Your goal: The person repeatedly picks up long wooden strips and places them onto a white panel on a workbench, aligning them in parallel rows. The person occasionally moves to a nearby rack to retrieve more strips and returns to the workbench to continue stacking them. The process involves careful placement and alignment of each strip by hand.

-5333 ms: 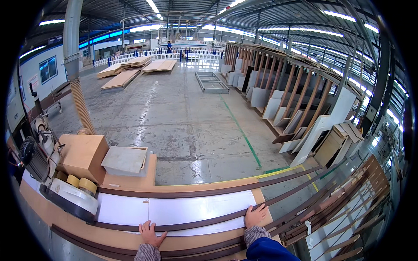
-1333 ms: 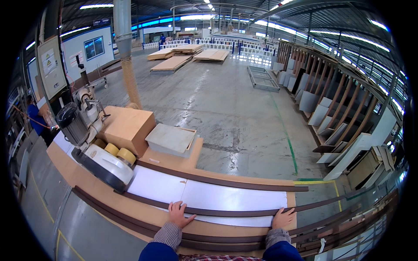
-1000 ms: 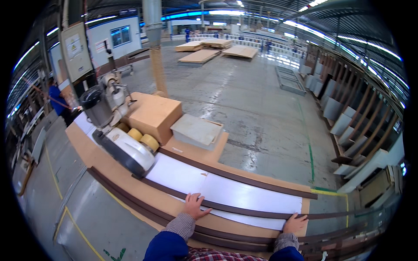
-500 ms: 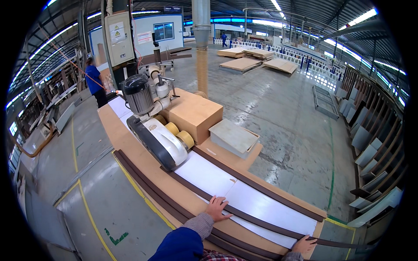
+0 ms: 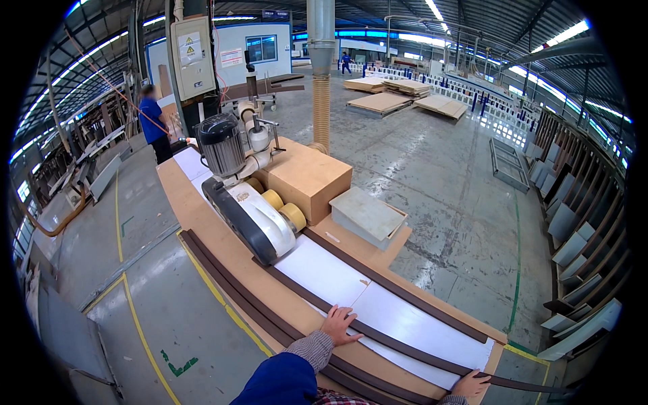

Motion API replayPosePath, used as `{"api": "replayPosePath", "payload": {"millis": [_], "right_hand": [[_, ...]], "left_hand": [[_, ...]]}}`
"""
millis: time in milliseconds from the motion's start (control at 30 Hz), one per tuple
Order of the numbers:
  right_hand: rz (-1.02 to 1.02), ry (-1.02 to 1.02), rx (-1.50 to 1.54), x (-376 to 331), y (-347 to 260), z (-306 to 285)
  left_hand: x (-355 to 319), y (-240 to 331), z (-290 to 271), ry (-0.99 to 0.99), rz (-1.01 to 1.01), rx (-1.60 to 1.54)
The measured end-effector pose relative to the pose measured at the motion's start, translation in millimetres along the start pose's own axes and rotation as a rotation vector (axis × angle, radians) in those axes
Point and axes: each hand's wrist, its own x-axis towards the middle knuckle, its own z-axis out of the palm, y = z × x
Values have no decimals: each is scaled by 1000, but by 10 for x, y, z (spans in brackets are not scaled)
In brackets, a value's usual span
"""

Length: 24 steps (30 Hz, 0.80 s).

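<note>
Feeding was the step in hand: the left hand [image 5: 339, 322] lay flat, fingers spread, pressing a long dark brown strip [image 5: 405, 346] onto the white surface [image 5: 324, 273], clutching nothing. The right hand [image 5: 470, 384] curled over the strip's near end, its grip loose on the moulding. The strip looked thin, slightly bowed, running toward the power feeder [image 5: 253, 216] with its yellow rollers [image 5: 283, 208]. By my reckoning, the next move called for steady forward pressure, keeping the strip tight alongside the second dark strip [image 5: 395, 289].
</note>
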Motion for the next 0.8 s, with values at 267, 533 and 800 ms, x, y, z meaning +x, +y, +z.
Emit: {"api": "replayPosePath", "payload": {"millis": [267, 533, 800], "right_hand": [[-8, 21, 9, 38, 28, 145], [-34, 54, 47, 34, 64, 182], [-55, 41, 38, 19, 62, 125]], "left_hand": [[7, 10, -14, 3, 1, 12], [5, 9, -9, 6, -2, -2], [7, 1, -5, -16, -7, -1]]}}
